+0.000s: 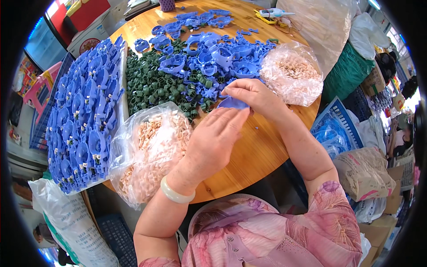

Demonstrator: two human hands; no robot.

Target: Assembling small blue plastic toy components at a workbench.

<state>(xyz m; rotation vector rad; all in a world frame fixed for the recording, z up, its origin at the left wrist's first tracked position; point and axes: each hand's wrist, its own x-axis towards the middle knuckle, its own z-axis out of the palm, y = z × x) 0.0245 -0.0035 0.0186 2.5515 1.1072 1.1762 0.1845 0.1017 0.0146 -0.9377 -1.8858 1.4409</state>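
Note:
Between both hands, over the middle of the wooden table, is a blue plastic part (233, 103), mostly covered by fingers. My left hand (216, 133), with a pale bangle on its wrist, closes on the part's near side. My right hand (254, 95) pinches its far right edge with thumb and fingers. Just beyond lie a heap of blue plastic parts (218, 58) and a pile of dark green plastic pieces (155, 84). A clear bag of small peach-coloured pieces (155, 147) rests beside my left forearm; a similar bag (291, 73) sits past my right hand.
A tray stacked with rows of blue assembled parts (86, 120) stands along the left table edge. At the far right of the wooden table (249, 167) lies a white and yellow tool with wires (273, 14). Sacks and a blue basket (338, 127) crowd the right side.

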